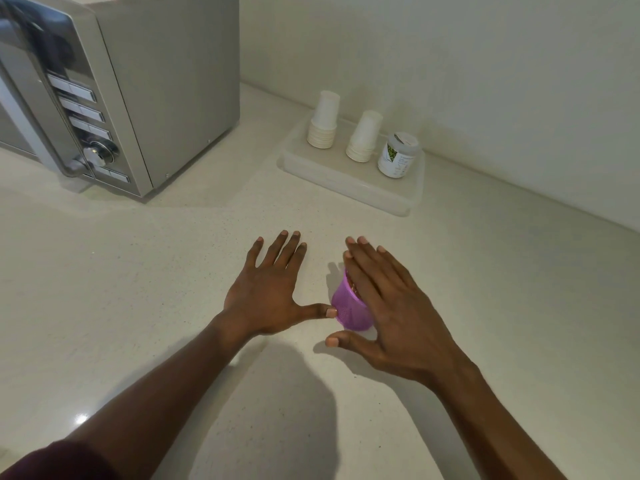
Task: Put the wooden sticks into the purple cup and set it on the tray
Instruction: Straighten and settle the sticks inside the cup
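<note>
Near, the purple cup sits on the pale bench, wooden sticks barely showing at its mouth. The right hand lies over it with straight, relaxed fingers, and the left hand is spread flat, thumb touching its side. Far right, the tray holds two paper cup stacks and a jar; a microwave stands far left by the white wall.

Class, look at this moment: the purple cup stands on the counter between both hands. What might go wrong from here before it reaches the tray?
1. The right hand lies straight-fingered over the purple cup, and the left hand touches its side with the thumb only. With no grip, the cup may tip or slide.
2. The tray already holds two paper cup stacks and a jar. Placing the cup near them could knock one over.
</note>
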